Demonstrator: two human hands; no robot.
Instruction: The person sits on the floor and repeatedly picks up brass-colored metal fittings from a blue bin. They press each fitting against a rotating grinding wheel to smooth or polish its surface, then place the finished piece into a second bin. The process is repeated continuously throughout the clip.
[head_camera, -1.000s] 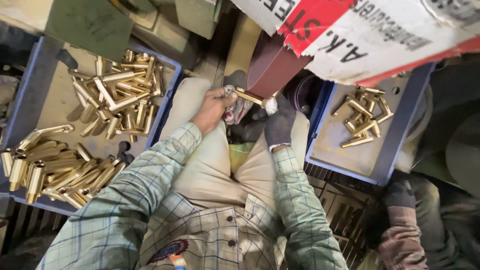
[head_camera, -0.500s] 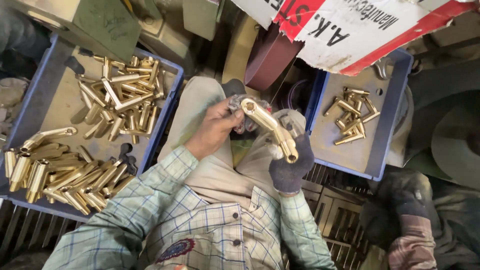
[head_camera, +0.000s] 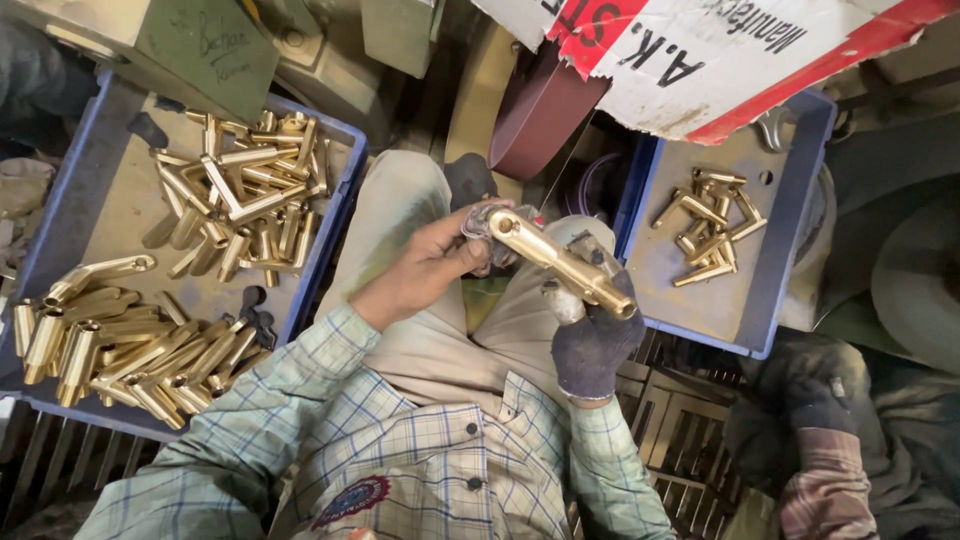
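From the head camera, the bare left hand and the gloved right hand together hold one brass part over the lap, between two blue trays. The left fingers pinch its round end with a scrap of cloth; the right hand is closed around the other end. A second ago the part was up at the brown belt; half a second ago it had come down, and now it lies slanted across both hands, turned for a look. Judging by this, the grinding pass is over. The left tray holds many brass parts, the right tray a few.
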